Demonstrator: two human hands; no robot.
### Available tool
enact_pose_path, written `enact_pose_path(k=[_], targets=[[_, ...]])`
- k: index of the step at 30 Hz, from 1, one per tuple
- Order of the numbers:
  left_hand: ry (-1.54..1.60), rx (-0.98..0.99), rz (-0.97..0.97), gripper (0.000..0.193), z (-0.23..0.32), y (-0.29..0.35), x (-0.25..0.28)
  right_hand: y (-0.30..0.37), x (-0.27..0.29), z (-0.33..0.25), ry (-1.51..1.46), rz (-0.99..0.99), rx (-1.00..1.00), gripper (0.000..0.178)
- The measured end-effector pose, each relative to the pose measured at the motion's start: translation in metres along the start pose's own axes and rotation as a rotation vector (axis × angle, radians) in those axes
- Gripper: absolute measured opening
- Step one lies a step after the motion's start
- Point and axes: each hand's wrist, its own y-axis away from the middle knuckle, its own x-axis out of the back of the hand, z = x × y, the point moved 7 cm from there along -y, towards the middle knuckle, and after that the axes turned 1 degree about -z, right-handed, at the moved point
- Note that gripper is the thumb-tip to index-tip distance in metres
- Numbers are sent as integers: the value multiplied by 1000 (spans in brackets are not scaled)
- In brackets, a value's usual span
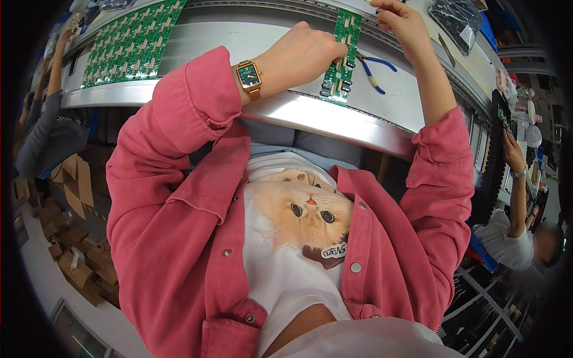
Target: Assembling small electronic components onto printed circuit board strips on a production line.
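Observation:
A narrow green circuit board (349, 27) with black and pale parts lies on the white work surface in front of me. My left hand (301, 55), with a gold watch at the wrist, reaches over its left edge. The fingers are curled together with their tips at the board; what they pinch, if anything, is hidden. Farther off, beyond the board's right side, my right hand (399, 19) is raised at the picture's top edge. Its thumb and finger come together, and anything between them is too small to make out. Pliers (376, 79) with blue and yellowish handles rest right of the board.
A large panel of green circuit boards (131, 45) lies to the left. A metal rail (310, 116) runs along the near edge. Dark items in a clear bag (456, 24) lie at the far right. Co-workers' arms show on both sides; cardboard boxes (80, 256) stand on the left floor.

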Motion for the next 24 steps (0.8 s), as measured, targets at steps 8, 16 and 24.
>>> enact_pose_path(k=[8,16,24], targets=[[-121,1,-34,11,-11,-10,13,42,-12,-24,-33,-116,49,19],[-118,88,251,16,-147,-97,-4,67,-23,-39,184,-137,262,22],[-199,117,246,19,-148,-115,-8,86,-34,-42,410,-200,341,12]])
